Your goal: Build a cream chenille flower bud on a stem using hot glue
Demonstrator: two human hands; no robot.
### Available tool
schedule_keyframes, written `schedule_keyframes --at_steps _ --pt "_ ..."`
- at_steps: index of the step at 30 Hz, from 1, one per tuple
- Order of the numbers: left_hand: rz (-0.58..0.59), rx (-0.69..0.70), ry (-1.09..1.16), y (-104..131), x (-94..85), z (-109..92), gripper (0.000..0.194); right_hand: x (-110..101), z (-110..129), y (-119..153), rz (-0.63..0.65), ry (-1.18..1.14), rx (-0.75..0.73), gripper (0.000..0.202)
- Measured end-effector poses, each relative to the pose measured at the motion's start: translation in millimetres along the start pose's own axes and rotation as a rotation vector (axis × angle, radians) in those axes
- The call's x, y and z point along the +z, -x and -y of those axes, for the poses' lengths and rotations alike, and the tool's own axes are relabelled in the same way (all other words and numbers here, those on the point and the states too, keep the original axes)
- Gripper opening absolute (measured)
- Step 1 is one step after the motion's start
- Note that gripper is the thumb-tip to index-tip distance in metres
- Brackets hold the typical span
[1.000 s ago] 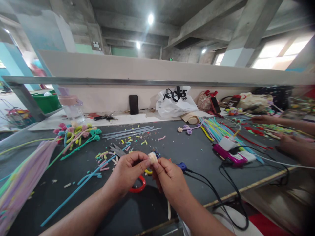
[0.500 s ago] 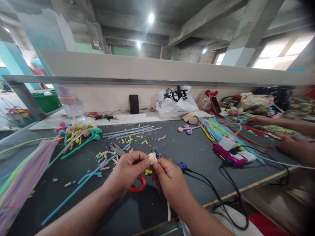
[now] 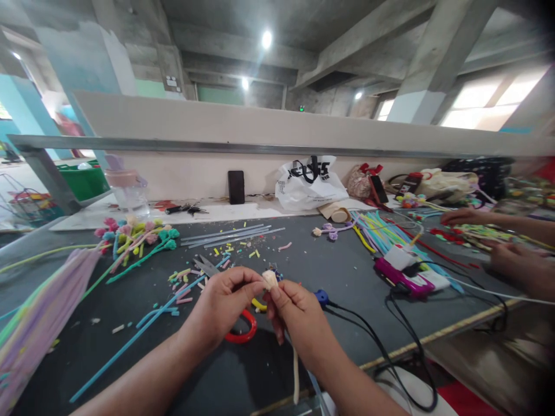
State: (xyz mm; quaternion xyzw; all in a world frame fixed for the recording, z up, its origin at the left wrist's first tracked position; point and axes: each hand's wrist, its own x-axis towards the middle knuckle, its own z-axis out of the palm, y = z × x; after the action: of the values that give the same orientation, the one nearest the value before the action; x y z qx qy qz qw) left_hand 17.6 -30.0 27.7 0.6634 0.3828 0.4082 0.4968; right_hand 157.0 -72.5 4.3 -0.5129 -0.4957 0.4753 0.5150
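Observation:
Between my two hands is a small cream fuzzy flower head (image 3: 270,279). My left hand (image 3: 229,300) pinches its left side with thumb and forefinger. Closed round its base is my right hand (image 3: 297,312), and a cream stem (image 3: 296,375) hangs down below that hand. Scissors with red handles (image 3: 243,328) lie on the table, partly under my left hand. A blue-handled tool (image 3: 321,297) with a black cord rests just right of my right hand, its front end hidden.
Fuzzy flowers (image 3: 139,234), pastel stems (image 3: 56,300), a blue stem (image 3: 130,346) and cut scraps lie left. Clear sticks (image 3: 229,234) lie behind. A purple power strip (image 3: 403,277) with cords sits right. Another person's hands (image 3: 511,263) work far right. A bottle (image 3: 128,190) stands back left.
The flower head has tilted slightly between my fingers, and its stem has shifted a little downward and left. The other person's hands have moved slightly.

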Motion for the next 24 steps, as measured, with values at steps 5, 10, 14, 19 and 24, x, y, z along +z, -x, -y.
schedule_keyframes --at_steps 5,10,14,19,24 --pt "-0.086 0.179 -0.159 -0.7 -4.8 -2.4 0.011 0.2 -0.7 -0.5 -0.033 -0.001 -0.010 0.035" --pt "-0.089 0.271 -0.248 0.1 -6.2 -2.4 0.010 0.1 -1.4 0.0 -0.020 0.080 -0.042 0.034" --pt "-0.096 0.304 -0.298 -0.5 -6.7 -1.5 0.008 -0.1 -2.8 -0.3 -0.026 0.156 -0.064 0.033" --pt "-0.052 0.438 -0.369 -1.0 -6.8 2.5 0.008 0.1 -4.0 0.3 -0.048 0.214 -0.076 0.032" --pt "-0.048 0.513 -0.374 -0.3 -5.9 6.4 0.007 2.8 -4.6 1.6 -0.046 0.213 -0.090 0.032"
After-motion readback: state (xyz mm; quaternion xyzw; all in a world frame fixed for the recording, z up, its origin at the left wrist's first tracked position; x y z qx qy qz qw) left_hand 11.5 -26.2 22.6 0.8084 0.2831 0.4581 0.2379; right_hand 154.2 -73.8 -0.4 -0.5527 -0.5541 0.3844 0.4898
